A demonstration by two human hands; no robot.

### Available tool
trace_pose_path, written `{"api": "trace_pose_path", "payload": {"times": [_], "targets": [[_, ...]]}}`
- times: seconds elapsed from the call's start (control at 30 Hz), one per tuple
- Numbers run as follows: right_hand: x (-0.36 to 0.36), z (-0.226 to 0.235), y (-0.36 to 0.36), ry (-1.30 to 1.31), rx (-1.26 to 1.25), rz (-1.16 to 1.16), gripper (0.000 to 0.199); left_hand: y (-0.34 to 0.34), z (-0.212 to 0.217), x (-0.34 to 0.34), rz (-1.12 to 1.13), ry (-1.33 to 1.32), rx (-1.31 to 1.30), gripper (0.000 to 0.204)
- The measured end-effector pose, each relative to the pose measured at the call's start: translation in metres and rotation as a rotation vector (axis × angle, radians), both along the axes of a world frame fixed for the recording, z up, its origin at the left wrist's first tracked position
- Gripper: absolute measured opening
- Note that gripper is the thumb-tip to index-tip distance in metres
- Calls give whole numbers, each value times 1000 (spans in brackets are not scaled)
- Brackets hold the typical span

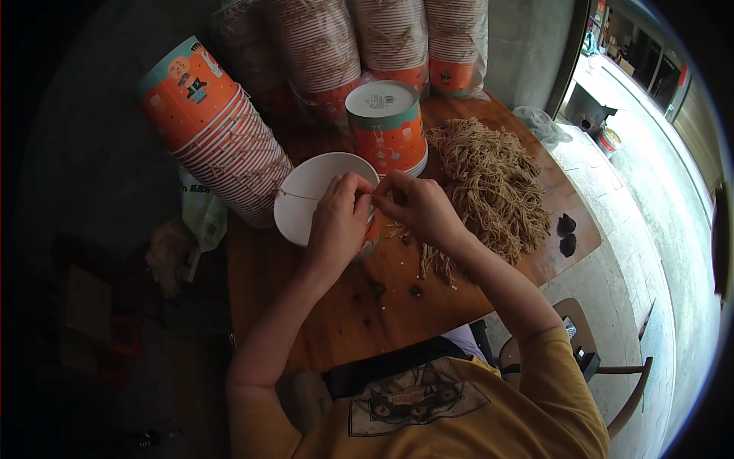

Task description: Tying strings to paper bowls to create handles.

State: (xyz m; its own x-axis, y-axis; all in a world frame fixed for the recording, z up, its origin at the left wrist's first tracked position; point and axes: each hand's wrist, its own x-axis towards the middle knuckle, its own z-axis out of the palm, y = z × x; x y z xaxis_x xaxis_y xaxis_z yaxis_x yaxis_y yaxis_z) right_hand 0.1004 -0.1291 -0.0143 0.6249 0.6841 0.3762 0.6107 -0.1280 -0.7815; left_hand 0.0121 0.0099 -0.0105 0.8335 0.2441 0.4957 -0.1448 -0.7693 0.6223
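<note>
Twine (300, 196) crosses the mouth of tilted paper bucket (310, 170) on wooden table (329, 329); right hand (419, 203) seems to pinch it near the rim, beside left hand (342, 214), whose grip I cannot tell. If fingertips slip, twine could pull loose.

Dim interior | daylight from right – outdoor ground (650, 145) washed out | left side near black | left hand (341, 218), right hand (424, 205) softly lit, fine detail smudged | rim dark – straight edges bowed

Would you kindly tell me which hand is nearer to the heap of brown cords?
Right: the right hand is beside the left edge of the heap of brown cords; the left hand is farther left.
</note>
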Motion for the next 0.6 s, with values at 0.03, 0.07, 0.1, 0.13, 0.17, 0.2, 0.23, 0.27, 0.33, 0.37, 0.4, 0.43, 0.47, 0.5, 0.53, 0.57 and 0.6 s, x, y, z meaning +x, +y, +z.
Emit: {"api": "trace_pose_path", "payload": {"times": [0.03, 0.07, 0.1, 0.13, 0.17, 0.2, 0.23, 0.27, 0.33, 0.37, 0.4, 0.43, 0.47, 0.5, 0.53, 0.57, 0.6], "targets": [[0, 0, 0, 17, -4, 6, 16, 0, -1, 0, -1, 1, 1, 10], [0, 0, 0, 34, -7, 12, 17, 1, -2, 1, -1, -14, 9, 11], [0, 0, 0, 35, -6, 11, 17, 1, -2, 1, -1, -30, 17, 11], [-1, 0, -1, 61, 4, 18, 17, 1, -1, 1, -2, -29, 18, 11], [-1, 0, -1, 88, 14, 24, 17, -1, -1, 1, -9, -15, -11, 12], [-1, -1, -2, 89, 15, 22, 17, -2, 0, 1, -17, -1, -40, 13], [0, -2, -2, 86, 30, 27, 18, -2, 0, 2, -19, 0, -39, 13], [0, -3, -2, 84, 45, 33, 18, -2, 0, 2, -18, 7, -44, 14], [-1, -1, -2, 130, 36, 47, 18, -1, 0, 2, -17, 17, -48, 14], [-2, 0, -3, 175, 28, 60, 17, -2, 2, 1, -19, 19, -108, 16], [-1, -2, -2, 177, 29, 60, 17, -2, 3, 1, -21, 22, -168, 18], [0, -6, 0, 196, 63, 54, 18, 0, 3, 1, -21, 23, -167, 18], [0, -10, 1, 217, 97, 46, 19, 3, 2, 1, -58, 40, -235, 21], [-1, -12, 2, 219, 98, 45, 19, 6, 2, 0, -94, 56, -303, 25], [-2, -13, 3, 250, 132, 26, 18, 7, 3, 0, -94, 57, -302, 25], [-2, -15, 4, 282, 166, 6, 17, 8, 4, 0, -112, 93, -363, 30], [-2, -18, 4, 283, 166, 5, 17, 9, 6, -1, -129, 128, -424, 34]]}}
